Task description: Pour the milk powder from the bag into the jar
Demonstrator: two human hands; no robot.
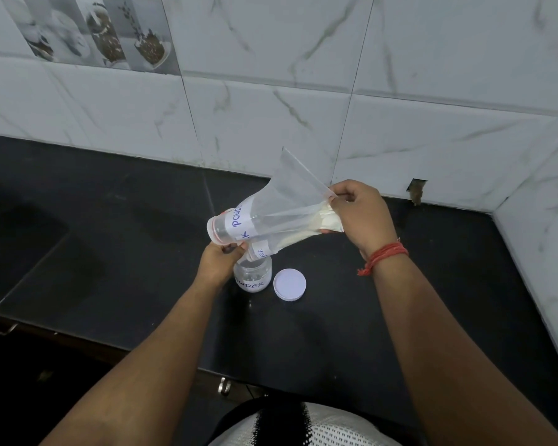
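Observation:
A clear plastic zip bag (271, 217) with a white label hangs tilted above the counter, its mouth end at the lower left over the jar. Cream milk powder (306, 228) lies along the bag's lower edge. My left hand (221, 260) pinches the bag's mouth end just above the jar. My right hand (360, 214), with a red thread at the wrist, grips the raised bottom end. A small clear jar (253, 275) with a label reading "POWDER" stands open on the black counter (110, 236), partly hidden by my left hand. Its white lid (289, 284) lies just right of it.
White marble-look tiled wall (271, 107) runs behind the counter and turns a corner at the right. The counter's front edge runs below my forearms, with a drawer handle (224, 386) under it. A small hole (416, 189) shows in the wall base.

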